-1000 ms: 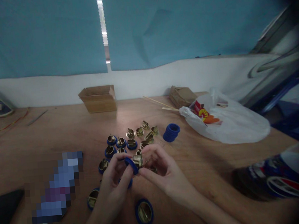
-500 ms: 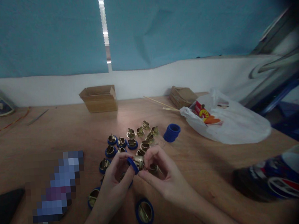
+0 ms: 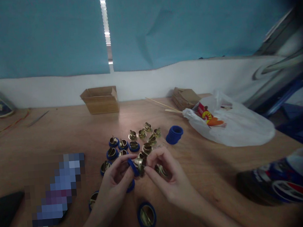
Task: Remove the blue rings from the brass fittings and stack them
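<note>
Far left of the cluster, a bunch of round brass fittings with blue rings around their rims (image 3: 112, 153) sit on the brown wooden table (image 3: 204, 179). Then there's the left hand (image 3: 114, 181), thumb and fingers clamped on a thin blue plastic ring (image 3: 133, 167) at the flared end of a short brass cylinder-like fitting (image 3: 140, 163), held tilted above the table. The right hand (image 3: 169, 178) has its thumb and forefinger almost together at the other end; can't tell if they're really pinching it. Looks like the ring-fitting step to me, and I'd guess the next move needs the ring kept square and pressed evenly. Behind are bare brass fittings (image 3: 142, 133), then a leaning stack of blue rings (image 3: 173, 135) further right
</note>
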`<action>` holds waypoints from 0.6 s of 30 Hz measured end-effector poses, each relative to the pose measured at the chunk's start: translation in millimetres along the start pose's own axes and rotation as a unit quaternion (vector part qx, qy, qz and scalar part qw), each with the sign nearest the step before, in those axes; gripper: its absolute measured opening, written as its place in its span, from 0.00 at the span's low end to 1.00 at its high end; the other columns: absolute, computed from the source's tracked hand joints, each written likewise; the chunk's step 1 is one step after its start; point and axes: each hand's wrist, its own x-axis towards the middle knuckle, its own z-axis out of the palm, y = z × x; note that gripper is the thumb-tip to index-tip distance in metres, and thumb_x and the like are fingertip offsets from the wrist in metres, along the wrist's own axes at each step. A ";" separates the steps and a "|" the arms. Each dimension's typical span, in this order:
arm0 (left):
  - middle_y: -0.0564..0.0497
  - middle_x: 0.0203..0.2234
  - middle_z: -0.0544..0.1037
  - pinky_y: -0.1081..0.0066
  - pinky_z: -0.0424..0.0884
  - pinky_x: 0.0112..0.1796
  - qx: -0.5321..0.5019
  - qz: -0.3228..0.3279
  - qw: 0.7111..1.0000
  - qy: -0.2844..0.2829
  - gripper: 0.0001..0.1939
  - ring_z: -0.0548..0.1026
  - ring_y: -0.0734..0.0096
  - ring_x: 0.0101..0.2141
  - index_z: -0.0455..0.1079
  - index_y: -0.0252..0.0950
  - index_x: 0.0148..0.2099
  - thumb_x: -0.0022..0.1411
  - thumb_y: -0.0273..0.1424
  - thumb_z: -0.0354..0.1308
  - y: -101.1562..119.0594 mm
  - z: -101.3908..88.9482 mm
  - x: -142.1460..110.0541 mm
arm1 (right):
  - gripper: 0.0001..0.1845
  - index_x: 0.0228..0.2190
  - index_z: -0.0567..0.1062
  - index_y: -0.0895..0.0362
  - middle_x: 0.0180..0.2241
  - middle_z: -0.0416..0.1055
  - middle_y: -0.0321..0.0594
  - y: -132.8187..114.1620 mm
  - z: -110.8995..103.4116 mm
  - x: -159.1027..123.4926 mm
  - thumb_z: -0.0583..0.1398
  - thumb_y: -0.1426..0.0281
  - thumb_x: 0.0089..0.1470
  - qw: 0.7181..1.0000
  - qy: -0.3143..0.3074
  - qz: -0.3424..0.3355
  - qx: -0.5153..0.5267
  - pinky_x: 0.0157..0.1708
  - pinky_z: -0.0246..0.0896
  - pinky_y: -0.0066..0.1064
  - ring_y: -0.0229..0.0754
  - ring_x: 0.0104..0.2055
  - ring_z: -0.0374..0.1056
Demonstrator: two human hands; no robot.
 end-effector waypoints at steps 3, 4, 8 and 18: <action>0.48 0.40 0.81 0.72 0.72 0.38 -0.004 0.009 1.000 -0.001 0.14 0.77 0.69 0.37 0.73 0.39 0.48 0.61 0.36 0.63 0.8 0.6 -0.3 | 0.04 0.34 0.65 0.53 0.31 0.62 0.33 0.6 -0.7 2.4 0.56 0.73 0.59 0.999 0.015 0.010 -0.031 0.30 0.59 0.30 0.37 0.31 0.61; 0.48 0.41 0.81 0.72 0.72 0.38 -0.005 0.010 1.000 -0.002 0.13 0.78 0.69 0.37 0.73 0.39 0.48 0.61 0.36 0.62 0.9 0.8 -0.3 | 0.03 0.33 0.65 0.54 0.30 0.62 0.33 0.6 -1.2 3.0 0.57 0.72 0.59 0.998 0.019 0.013 -0.050 0.30 0.58 0.30 0.37 0.30 0.61; 0.48 0.41 0.81 0.72 0.73 0.40 0.012 0.014 1.000 -0.002 0.12 0.78 0.70 0.38 0.74 0.40 0.47 0.61 0.34 0.62 2.4 2.3 -0.3 | 0.10 0.27 0.67 0.55 0.23 0.59 0.31 -0.7 -3.6 3.9 0.56 0.70 0.61 0.996 -0.013 0.037 -0.084 0.25 0.51 0.29 0.35 0.25 0.57; 0.47 0.42 0.80 0.69 0.72 0.45 0.039 0.051 0.998 -0.008 0.12 0.77 0.65 0.44 0.73 0.40 0.47 0.60 0.32 0.63 -0.3 4.8 -1.9 | 0.16 0.24 0.66 0.56 0.20 0.62 0.30 4.2 -1.1 4.2 0.54 0.65 0.63 0.986 -0.062 0.140 0.072 0.23 0.52 0.26 0.33 0.22 0.59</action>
